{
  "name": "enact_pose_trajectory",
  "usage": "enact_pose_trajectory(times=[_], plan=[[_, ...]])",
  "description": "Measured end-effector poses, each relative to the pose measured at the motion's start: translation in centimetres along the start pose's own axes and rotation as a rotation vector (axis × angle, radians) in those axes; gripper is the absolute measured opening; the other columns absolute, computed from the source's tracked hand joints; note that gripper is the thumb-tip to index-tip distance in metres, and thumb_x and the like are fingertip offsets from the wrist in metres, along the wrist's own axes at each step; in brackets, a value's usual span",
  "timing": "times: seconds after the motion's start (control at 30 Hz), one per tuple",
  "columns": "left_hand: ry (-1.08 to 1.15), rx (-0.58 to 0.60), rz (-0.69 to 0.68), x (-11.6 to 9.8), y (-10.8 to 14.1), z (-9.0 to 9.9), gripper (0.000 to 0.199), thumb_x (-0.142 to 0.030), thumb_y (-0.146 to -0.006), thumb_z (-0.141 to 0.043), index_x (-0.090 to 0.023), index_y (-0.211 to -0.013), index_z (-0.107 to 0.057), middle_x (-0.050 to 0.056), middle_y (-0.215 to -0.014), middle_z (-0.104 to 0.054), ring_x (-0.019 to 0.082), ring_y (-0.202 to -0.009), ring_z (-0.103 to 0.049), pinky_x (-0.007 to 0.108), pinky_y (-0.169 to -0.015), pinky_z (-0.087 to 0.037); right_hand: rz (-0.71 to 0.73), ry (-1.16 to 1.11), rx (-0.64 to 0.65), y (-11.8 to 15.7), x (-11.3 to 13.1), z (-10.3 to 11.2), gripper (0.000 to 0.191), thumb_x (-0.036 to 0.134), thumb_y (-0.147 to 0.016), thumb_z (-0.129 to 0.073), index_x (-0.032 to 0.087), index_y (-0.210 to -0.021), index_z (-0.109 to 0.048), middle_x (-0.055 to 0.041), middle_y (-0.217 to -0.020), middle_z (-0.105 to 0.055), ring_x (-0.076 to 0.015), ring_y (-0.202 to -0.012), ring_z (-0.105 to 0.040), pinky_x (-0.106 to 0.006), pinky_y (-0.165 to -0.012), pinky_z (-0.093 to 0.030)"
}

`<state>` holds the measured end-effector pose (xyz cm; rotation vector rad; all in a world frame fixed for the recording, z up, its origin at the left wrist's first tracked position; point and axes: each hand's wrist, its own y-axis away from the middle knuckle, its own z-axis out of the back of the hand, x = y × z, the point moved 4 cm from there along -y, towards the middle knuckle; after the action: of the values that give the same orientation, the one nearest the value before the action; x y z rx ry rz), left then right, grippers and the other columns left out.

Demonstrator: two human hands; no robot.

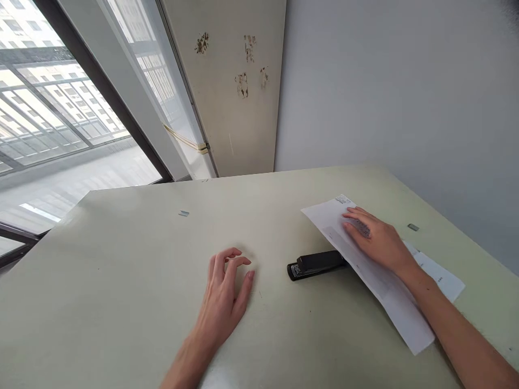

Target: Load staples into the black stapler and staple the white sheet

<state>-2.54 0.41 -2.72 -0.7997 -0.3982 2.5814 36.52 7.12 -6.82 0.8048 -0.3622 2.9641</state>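
Observation:
A black stapler (320,263) lies on the table, its right end hidden under white paper (389,286). My right hand (375,237) rests on top of this paper with its fingers spread, near the upper part where some print shows. Another printed white sheet (444,273) lies beneath and to the right, partly covered by the paper and my forearm. To the left of the stapler, my left hand (227,286) is on the tabletop, fingers loosely curled and apart, holding nothing.
The pale green table (121,281) bears a small strip of staples (184,213) at the back left and a small grey piece (413,227) at the right. Behind it stand a stained panel (243,124), a grey wall (385,92) and, at the left, windows.

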Motion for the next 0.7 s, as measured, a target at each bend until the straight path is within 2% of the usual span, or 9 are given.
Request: enact_pose_trajectory(times=[0.13, 0.23, 0.37, 0.43, 0.47, 0.53, 0.63, 0.7], plan=[[0.001, 0.019, 0.003, 0.1, 0.0, -0.2, 0.016, -0.026, -0.107, -0.052, -0.027, -0.122, -0.057, 0.01, -0.134, -0.055, 0.025, -0.118, -0.057, 0.04, -0.094, -0.055, -0.006, 0.029, 0.115, 0.0, -0.6, -1.7, 0.058, 0.057, -0.109, -0.037, 0.022, -0.15, -0.058, -0.0115, -0.17, -0.044, -0.0328, -0.159, -0.035, -0.058, -0.129, -0.033], [0.0, 0.033, -0.005, 0.3, 0.0, -0.4, 0.017, -0.025, -0.107, -0.051, -0.026, -0.123, -0.057, 0.011, -0.135, -0.054, 0.025, -0.12, -0.056, 0.042, -0.097, -0.055, 0.0, 0.064, 0.089, -0.1, -1.3, -2.2, 0.06, 0.053, -0.11, -0.034, 0.018, -0.153, -0.054, -0.0149, -0.172, -0.038, -0.0332, -0.162, -0.029, -0.06, -0.132, -0.025], [-0.007, 0.06, -0.024, 0.3, 0.0, -0.7, 0.017, -0.025, -0.107, -0.052, -0.026, -0.123, -0.057, 0.01, -0.136, -0.055, 0.026, -0.124, -0.054, 0.044, -0.101, -0.054, -0.008, 0.036, -0.042, 0.1, 0.1, -0.6, 0.055, 0.052, -0.109, -0.039, 0.02, -0.15, -0.057, -0.0136, -0.173, -0.037, -0.037, -0.16, -0.032, -0.063, -0.128, -0.032], [-0.009, 0.068, -0.028, 0.2, 0.0, -0.7, 0.017, -0.025, -0.107, -0.052, -0.027, -0.123, -0.057, 0.01, -0.136, -0.056, 0.026, -0.125, -0.054, 0.044, -0.101, -0.054, 0.024, -0.081, -0.05, 0.5, 1.9, 0.6, 0.052, 0.056, -0.108, -0.045, 0.027, -0.148, -0.059, -0.0083, -0.171, -0.043, -0.0368, -0.159, -0.034, -0.06, -0.121, -0.045], [-0.009, 0.07, -0.031, 0.1, 0.0, -0.6, 0.017, -0.025, -0.107, -0.053, -0.027, -0.123, -0.058, 0.01, -0.136, -0.057, 0.026, -0.124, -0.055, 0.044, -0.1, -0.055, 0.054, -0.167, -0.004, 0.6, 2.8, 1.0, 0.049, 0.059, -0.107, -0.048, 0.031, -0.145, -0.063, -0.0055, -0.167, -0.049, -0.0366, -0.159, -0.034, -0.057, -0.116, -0.051], [-0.007, 0.07, -0.035, 0.0, 0.0, -0.5, 0.017, -0.025, -0.107, -0.053, -0.027, -0.123, -0.058, 0.01, -0.135, -0.057, 0.026, -0.123, -0.056, 0.043, -0.099, -0.056, 0.166, -0.306, 0.156, 1.1, 4.8, 1.4, 0.043, 0.063, -0.104, -0.054, 0.034, -0.132, -0.071, -0.0032, -0.159, -0.06, -0.0362, -0.157, -0.038, -0.058, -0.12, -0.047], [-0.008, 0.073, -0.032, 0.0, 0.0, -0.4, 0.017, -0.025, -0.107, -0.052, -0.026, -0.123, -0.058, 0.011, -0.135, -0.057, 0.026, -0.123, -0.056, 0.043, -0.098, -0.056, 0.334, -0.384, 0.321, 2.0, 6.9, 1.1, 0.041, 0.065, -0.094, -0.07, 0.034, -0.12, -0.076, -0.0045, -0.161, -0.057, -0.0375, -0.156, -0.041, -0.062, -0.124, -0.04], [-0.011, 0.077, -0.03, 0.0, 0.0, -0.4, 0.017, -0.025, -0.107, -0.053, -0.026, -0.123, -0.058, 0.011, -0.135, -0.057, 0.027, -0.123, -0.056, 0.044, -0.098, -0.057, 0.419, -0.363, 0.36, 2.5, 7.8, 0.6, 0.039, 0.059, -0.086, -0.082, 0.032, -0.112, -0.078, -0.0059, -0.163, -0.054, -0.039, -0.156, -0.041, -0.064, -0.119, -0.046]])
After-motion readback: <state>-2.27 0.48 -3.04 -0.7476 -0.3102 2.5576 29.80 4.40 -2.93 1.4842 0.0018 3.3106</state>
